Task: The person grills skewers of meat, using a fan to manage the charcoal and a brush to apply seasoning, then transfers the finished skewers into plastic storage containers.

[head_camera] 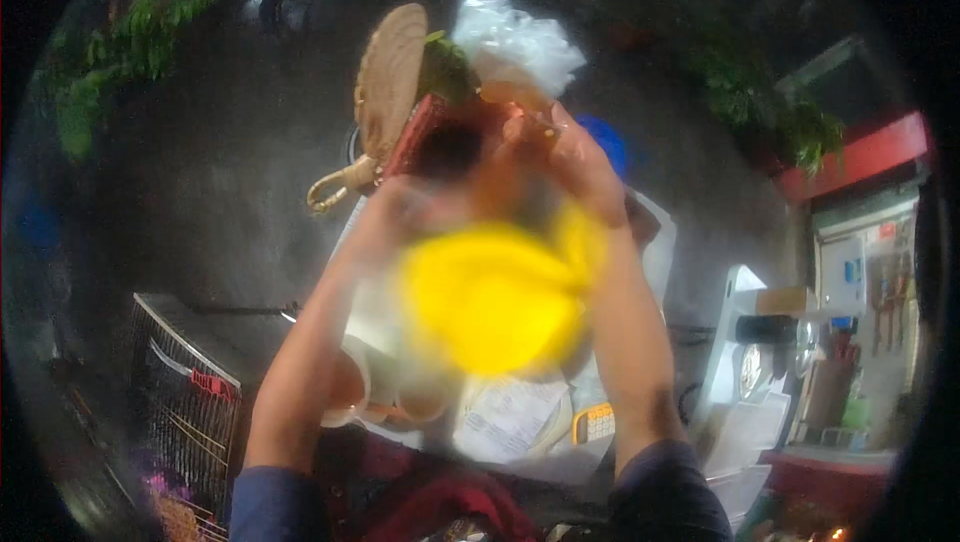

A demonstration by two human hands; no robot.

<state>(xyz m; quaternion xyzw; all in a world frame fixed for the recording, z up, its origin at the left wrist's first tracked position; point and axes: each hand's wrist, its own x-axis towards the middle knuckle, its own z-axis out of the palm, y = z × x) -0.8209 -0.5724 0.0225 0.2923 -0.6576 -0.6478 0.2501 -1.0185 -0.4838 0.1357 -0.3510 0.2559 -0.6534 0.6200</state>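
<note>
My right hand (589, 163) has its fingers curled at a translucent amber-brown thing (517, 96), whose kind is unclear. My left hand (405, 201) is smeared by motion beside a reddish container (412, 133) with a dark inside; whether it grips anything is hidden by blur. Between my forearms, close to the camera, is a blurred bright yellow rounded thing (495, 302), perhaps a plastic vessel. It hides much of the surface below. Beyond the hands lie a woven fan-shaped piece (390, 73), a green roundish thing (446, 69) and a shiny clear plastic bag (517, 39).
Papers with writing (510, 414) and a yellow calculator (596, 422) lie near my body. Cups of brownish content (346, 384) stand by my left forearm. A metal rack (187, 392) is at left; white equipment (742, 362) at right. A blue thing (604, 141) sits behind my right hand.
</note>
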